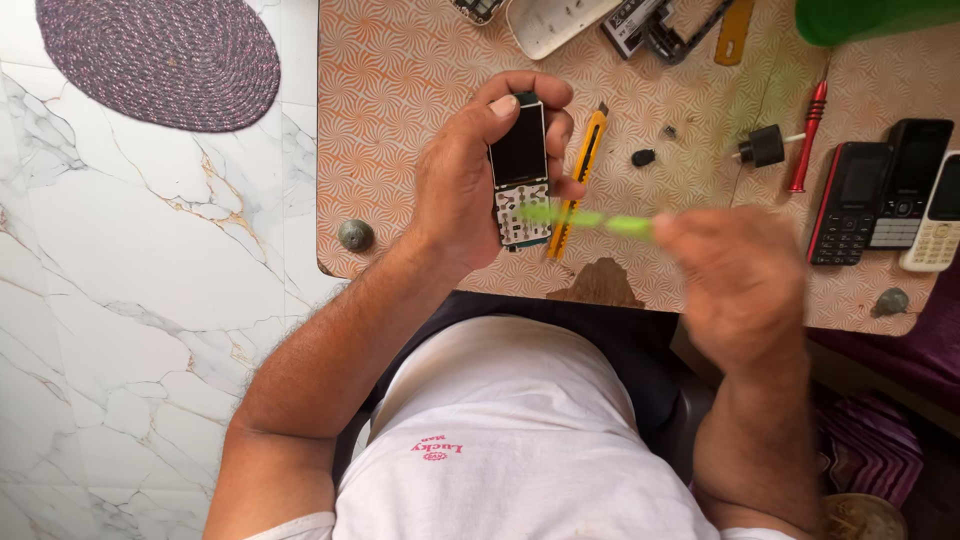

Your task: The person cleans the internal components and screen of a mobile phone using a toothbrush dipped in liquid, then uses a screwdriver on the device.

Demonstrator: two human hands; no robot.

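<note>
Left hand (462,180) gripping bare phone board (521,170); right hand (738,285), blurred, pinching green tool (585,218), tip indistinct. Above table (400,100) near front edge; yellow cutter (578,180) partly hidden.

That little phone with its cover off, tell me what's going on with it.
A person seated at a patterned table holds the opened phone upright in the left hand, screen and bare keypad board showing. The right hand, blurred with motion, holds a green tool with its tip at the keypad board. A yellow utility knife, a red screwdriver and three other phones lie on the table.
</note>
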